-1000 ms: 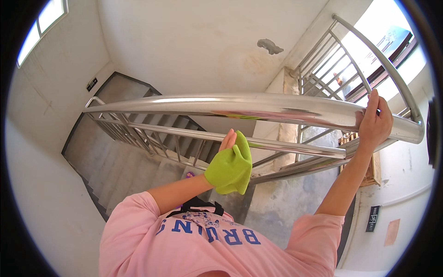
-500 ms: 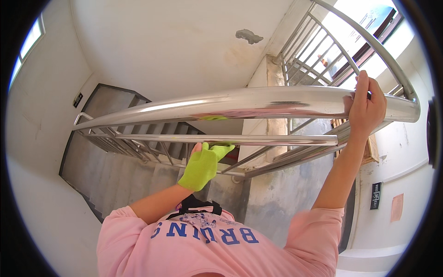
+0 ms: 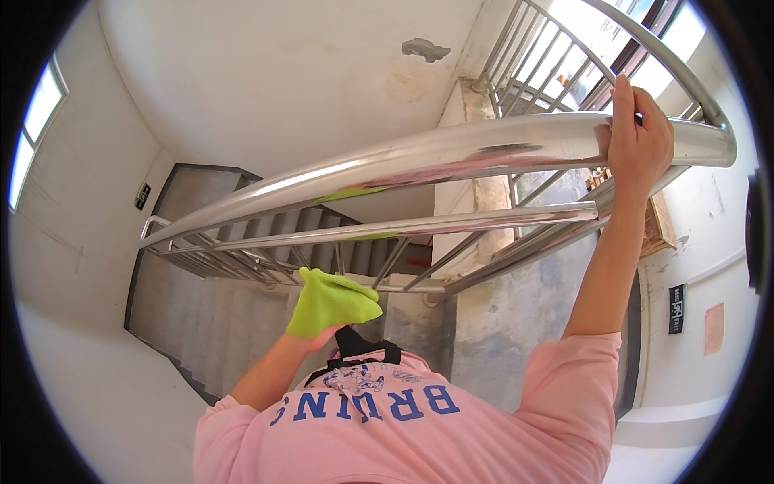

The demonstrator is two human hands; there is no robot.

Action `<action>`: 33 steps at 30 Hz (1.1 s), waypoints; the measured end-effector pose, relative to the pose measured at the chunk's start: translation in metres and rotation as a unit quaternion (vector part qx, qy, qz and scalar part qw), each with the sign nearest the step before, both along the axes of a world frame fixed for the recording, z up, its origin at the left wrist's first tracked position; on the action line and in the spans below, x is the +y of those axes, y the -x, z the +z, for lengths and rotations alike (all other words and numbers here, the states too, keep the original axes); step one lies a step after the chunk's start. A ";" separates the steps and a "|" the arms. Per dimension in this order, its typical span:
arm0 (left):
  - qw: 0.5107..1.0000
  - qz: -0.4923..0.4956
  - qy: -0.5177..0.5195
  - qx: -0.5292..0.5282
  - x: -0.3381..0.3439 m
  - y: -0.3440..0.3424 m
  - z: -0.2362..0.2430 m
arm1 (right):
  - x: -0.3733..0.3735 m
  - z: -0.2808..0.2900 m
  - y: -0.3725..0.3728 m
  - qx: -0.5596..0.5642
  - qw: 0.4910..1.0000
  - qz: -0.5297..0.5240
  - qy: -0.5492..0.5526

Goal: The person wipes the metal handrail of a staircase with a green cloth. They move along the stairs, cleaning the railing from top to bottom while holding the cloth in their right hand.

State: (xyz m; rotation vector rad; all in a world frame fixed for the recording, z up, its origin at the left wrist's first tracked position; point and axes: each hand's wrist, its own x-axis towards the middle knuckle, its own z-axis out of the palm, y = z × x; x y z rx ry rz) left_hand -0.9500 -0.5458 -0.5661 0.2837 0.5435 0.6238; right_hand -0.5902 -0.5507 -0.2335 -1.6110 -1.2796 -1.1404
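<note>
A lime-green cleaning cloth (image 3: 330,305) covers most of my left hand (image 3: 321,335), which holds it in front of my body. The cloth hides the fingers. Hand and cloth are on the near side of the metal railing, below the thinner steel rail (image 3: 419,224). My right hand (image 3: 641,145) grips the thick, shiny steel handrail (image 3: 387,165) near its right end, its fingers wrapped over the top. Green and pink reflections show on both polished rails.
Beyond and below the railing, grey stairs (image 3: 298,230) lead down to a landing (image 3: 181,198). A second barred railing (image 3: 548,60) rises at the upper right. Slanted metal bars (image 3: 451,258) run beneath the rails. A wooden item (image 3: 657,226) stands by the right wall.
My left hand and the cloth have come away from the thinner rail, moving down and left toward my body. The view has tilted slightly; my right hand keeps its grip on the handrail.
</note>
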 end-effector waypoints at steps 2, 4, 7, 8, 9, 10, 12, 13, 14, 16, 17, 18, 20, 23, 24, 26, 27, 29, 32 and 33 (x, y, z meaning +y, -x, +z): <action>0.998 0.025 -0.052 0.039 -0.005 0.000 0.004 | 0.000 -0.001 0.002 0.010 1.000 0.001 0.007; 0.994 0.060 -0.081 0.045 -0.006 -0.003 0.007 | -0.001 0.000 0.005 0.016 1.000 0.000 0.006; 0.977 0.134 0.071 -0.149 0.002 -0.011 0.015 | -0.002 0.000 0.002 -0.008 1.000 -0.012 0.009; 0.910 0.154 0.225 -0.311 0.003 -0.014 0.021 | -0.001 0.000 0.003 0.003 1.000 -0.005 0.011; 0.794 0.159 0.370 -0.456 0.007 -0.019 0.028 | -0.002 0.001 0.005 0.011 1.000 -0.005 0.015; 0.632 0.157 0.496 -0.574 0.010 -0.025 0.036 | -0.002 0.001 0.006 0.020 1.000 -0.005 0.019; 0.274 0.119 0.663 -0.687 0.015 -0.038 0.042 | -0.001 -0.001 0.003 0.003 1.000 -0.018 0.004; 0.105 0.082 0.714 -0.687 0.015 -0.043 0.042 | 0.000 -0.002 0.003 -0.006 1.000 -0.018 -0.003; -0.008 0.030 0.753 -0.657 0.018 -0.053 0.029 | 0.000 -0.003 0.002 -0.003 1.000 -0.019 0.000; -0.354 -0.044 0.769 -0.531 0.032 -0.080 -0.003 | 0.001 0.001 0.006 -0.002 1.000 -0.016 0.004; -0.560 -0.082 0.718 -0.406 0.042 -0.096 -0.019 | 0.002 0.003 0.008 0.001 1.000 -0.015 0.006; -0.582 -0.125 0.730 -0.336 0.054 -0.112 -0.014 | 0.001 0.002 0.009 0.003 1.000 -0.018 0.008; -0.328 -0.239 0.858 -0.314 0.070 -0.139 0.011 | -0.002 0.003 0.008 0.003 1.000 -0.023 0.009; -0.287 -0.171 0.847 -0.413 0.076 -0.162 0.009 | 0.001 0.002 0.007 -0.003 1.000 0.001 0.000; -0.289 -0.147 0.845 -0.425 0.079 -0.170 0.006 | 0.001 0.002 0.007 0.009 1.000 -0.003 0.003; -0.332 -0.100 0.841 -0.415 0.093 -0.179 0.006 | 0.002 0.001 0.010 0.036 0.999 -0.001 0.012; -0.283 -0.105 0.870 -0.390 0.100 -0.179 0.010 | 0.001 0.000 0.008 0.025 1.000 -0.008 0.007; -0.327 -0.159 0.848 -0.385 0.099 -0.182 0.010 | 0.000 0.000 0.006 0.001 1.000 -0.020 -0.004; -0.378 -0.182 0.821 -0.387 0.098 -0.178 0.016 | 0.000 0.000 0.005 0.017 1.000 -0.020 0.009; -0.394 -0.181 0.812 -0.390 0.097 -0.175 0.020 | 0.000 0.000 0.005 0.021 1.000 -0.016 0.005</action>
